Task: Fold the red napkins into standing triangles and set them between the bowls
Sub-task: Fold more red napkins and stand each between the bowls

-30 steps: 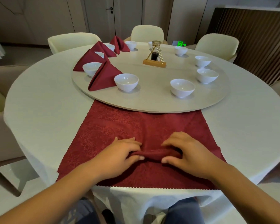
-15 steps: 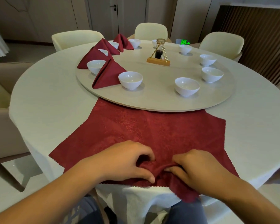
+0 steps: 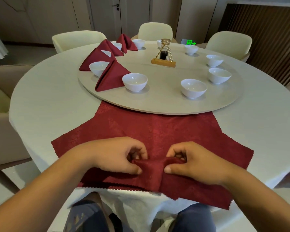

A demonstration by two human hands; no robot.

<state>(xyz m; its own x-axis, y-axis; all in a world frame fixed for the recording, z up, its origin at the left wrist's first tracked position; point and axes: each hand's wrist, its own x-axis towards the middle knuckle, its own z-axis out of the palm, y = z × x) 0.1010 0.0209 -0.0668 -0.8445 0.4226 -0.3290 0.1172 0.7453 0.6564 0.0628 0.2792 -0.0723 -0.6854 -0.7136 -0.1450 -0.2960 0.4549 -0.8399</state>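
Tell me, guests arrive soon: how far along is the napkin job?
Done: four folded napkins stand between bowls on the left of the turntable. In hand: left hand and right hand pinch a fold in the top flat napkin. Remaining: the right-side bowls have no napkins between them.

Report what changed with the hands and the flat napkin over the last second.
The left hand and right hand kept pinching the red napkin and dragged its middle fold toward the person; its near edge now hangs over the table edge. Nothing was let go. The folded napkins, white bowls and turntable stayed put.
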